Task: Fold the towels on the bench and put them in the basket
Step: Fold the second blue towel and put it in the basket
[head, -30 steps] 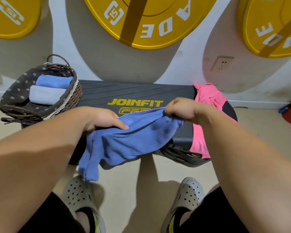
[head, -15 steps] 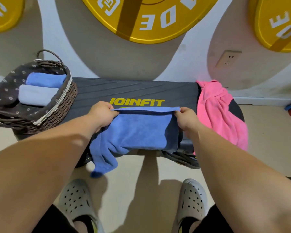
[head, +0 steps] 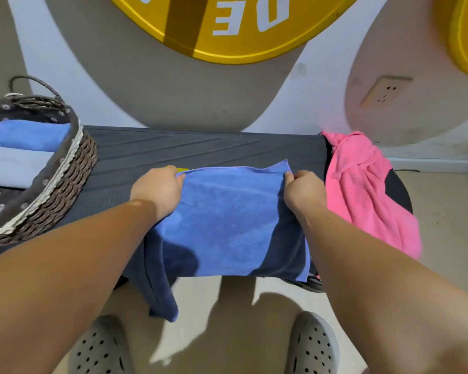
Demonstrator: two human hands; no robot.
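On the ribbed dark bench (head: 200, 149), both hands pinch a soft blue towel's (head: 227, 217) far corners. Left hand (head: 157, 191) and right hand (head: 304, 193) curl tightly on its flat rectangular spread.

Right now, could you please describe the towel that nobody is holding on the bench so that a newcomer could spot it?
Find the dark bench under the big yellow wall disc. At its right end, beyond the flat blue towel, the pink towel lies crumpled and hangs over the edge. It is the only pink cloth, and bunched rather than folded like those in the basket.
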